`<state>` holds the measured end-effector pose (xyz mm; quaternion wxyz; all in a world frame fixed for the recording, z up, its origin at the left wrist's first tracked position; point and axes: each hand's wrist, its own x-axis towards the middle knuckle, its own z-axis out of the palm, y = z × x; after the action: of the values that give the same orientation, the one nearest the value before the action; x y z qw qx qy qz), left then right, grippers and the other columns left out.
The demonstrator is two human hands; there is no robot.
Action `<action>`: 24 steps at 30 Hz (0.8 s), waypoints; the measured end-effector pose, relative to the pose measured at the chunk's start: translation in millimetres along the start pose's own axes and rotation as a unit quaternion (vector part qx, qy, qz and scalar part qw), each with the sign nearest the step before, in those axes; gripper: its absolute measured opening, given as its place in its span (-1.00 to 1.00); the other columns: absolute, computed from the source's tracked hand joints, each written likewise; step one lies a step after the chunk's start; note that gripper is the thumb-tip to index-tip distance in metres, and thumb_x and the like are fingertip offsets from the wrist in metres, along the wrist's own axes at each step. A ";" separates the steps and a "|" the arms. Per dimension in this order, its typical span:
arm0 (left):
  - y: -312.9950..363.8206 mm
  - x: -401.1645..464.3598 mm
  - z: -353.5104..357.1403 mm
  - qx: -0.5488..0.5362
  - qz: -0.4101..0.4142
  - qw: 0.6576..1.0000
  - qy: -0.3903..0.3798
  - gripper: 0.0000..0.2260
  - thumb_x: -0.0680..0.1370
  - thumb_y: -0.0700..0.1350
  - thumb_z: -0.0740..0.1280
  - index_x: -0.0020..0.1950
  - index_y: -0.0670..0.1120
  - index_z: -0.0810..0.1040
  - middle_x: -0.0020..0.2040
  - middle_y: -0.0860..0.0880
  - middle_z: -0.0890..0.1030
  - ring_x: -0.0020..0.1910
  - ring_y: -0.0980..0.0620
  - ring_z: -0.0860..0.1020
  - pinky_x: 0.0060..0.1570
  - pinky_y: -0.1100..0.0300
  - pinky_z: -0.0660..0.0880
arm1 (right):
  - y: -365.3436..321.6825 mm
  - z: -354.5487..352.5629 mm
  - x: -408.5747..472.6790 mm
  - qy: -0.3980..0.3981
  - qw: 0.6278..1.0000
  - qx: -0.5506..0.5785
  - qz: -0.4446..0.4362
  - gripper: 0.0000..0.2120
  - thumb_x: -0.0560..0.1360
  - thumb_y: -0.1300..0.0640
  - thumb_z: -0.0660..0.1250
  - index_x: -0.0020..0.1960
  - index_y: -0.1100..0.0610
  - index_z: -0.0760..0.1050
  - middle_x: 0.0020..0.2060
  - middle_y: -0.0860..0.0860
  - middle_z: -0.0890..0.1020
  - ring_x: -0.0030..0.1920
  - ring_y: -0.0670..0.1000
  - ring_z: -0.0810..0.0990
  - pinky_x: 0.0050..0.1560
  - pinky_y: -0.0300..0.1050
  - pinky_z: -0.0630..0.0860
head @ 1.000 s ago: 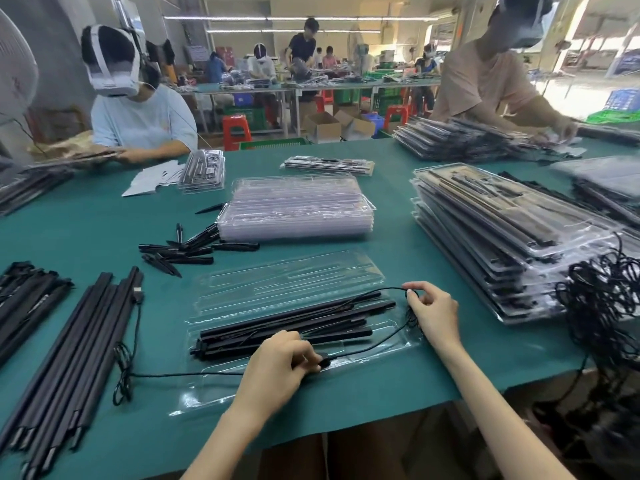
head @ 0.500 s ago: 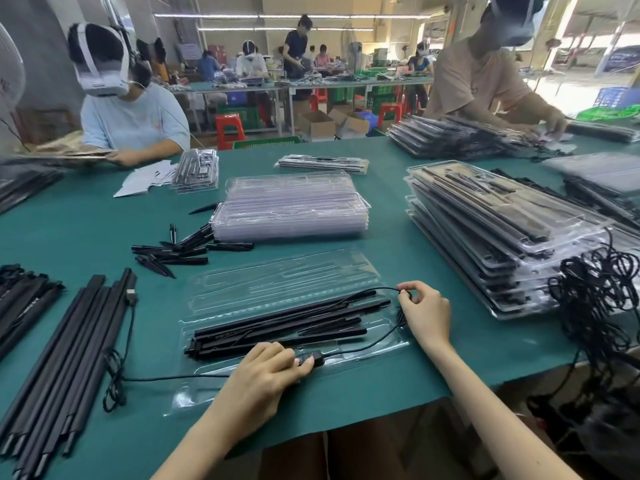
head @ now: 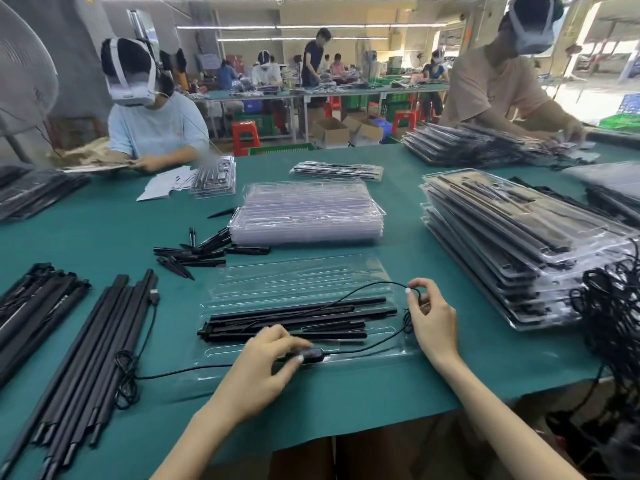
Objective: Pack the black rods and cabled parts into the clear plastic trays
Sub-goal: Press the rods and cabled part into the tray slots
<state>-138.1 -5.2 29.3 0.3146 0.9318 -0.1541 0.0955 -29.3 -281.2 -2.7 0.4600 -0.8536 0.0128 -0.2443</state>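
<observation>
Cable-laying is the step in hand, by my reading: the open clear tray lies on the green counter straight in front of the person, its near half already carrying a bundle of black rods laid lengthwise, and the thin black cable is being fitted round them. The left hand presses down on the small inline block of that cable at the tray's near edge, fingers curled over it and pinning it to the plastic. The right hand sits at the tray's right end, thumb and forefinger pinched on a loop of the cable, the other fingers loosely bent.

From the block the cable runs left off the tray and across the counter to a coil and a plug lying beside the loose rods waiting there. So the next move, as I judge it, calls for drawing that slack in and tucking it into the tray's channel without lifting the seated rods, then folding the empty lid half over.

A stack of empty trays stands just behind, and filled trays are piled to the right, with a tangle of cables beside them.

No brand, label or writing can be read anywhere; the white sheets far across the counter are too blurred.
</observation>
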 end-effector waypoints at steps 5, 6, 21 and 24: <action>-5.3 32.1 4.6 0.118 -0.051 0.992 0.013 -0.60 0.65 -0.02 0.13 0.50 0.14 0.23 0.49 0.22 0.18 0.52 0.17 0.02 0.48 0.10 -0.05 | 5.6 -4.7 3.7 -0.026 1.000 0.014 0.001 -0.83 0.55 0.01 0.31 -0.22 -0.06 0.52 -0.39 -0.09 0.57 -0.31 -0.19 0.52 -0.31 -0.45 0.35; -8.8 38.3 8.2 0.140 -0.078 0.987 -0.017 -0.59 0.66 0.03 0.06 0.52 0.18 0.12 0.52 0.23 0.06 0.53 0.17 -0.11 0.49 0.07 -0.17 | 5.7 -5.5 3.4 -0.030 0.999 0.014 0.009 -0.84 0.55 0.02 0.32 -0.22 -0.07 0.53 -0.37 -0.11 0.59 -0.28 -0.24 0.52 -0.29 -0.49 0.34; -25.3 49.0 28.8 0.214 -0.182 0.949 -0.145 -0.56 0.64 0.19 -0.13 0.51 0.29 -0.17 0.54 0.19 -0.22 0.51 0.09 -0.31 0.34 -0.32 -0.37 | 8.4 -11.1 -3.1 -0.045 0.999 0.011 0.001 -0.88 0.54 0.17 0.32 -0.13 0.09 0.62 -0.31 -0.03 0.60 -0.28 -0.13 0.51 -0.28 -0.48 0.34; -25.0 47.5 28.4 0.196 -0.186 0.955 -0.126 -0.57 0.63 0.21 -0.10 0.51 0.32 -0.08 0.55 0.22 -0.16 0.52 0.13 -0.26 0.35 -0.29 -0.39 | 6.8 -16.5 -2.9 -0.069 0.997 0.033 -0.001 -0.77 0.56 0.26 0.23 -0.10 0.04 0.61 -0.19 -0.11 0.63 -0.16 -0.19 0.53 -0.19 -0.54 0.34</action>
<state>-82.8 -14.6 6.2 0.1164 0.9917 0.0052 -0.0550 -37.5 -297.3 -1.8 0.4875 -0.8528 -0.0276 -0.1854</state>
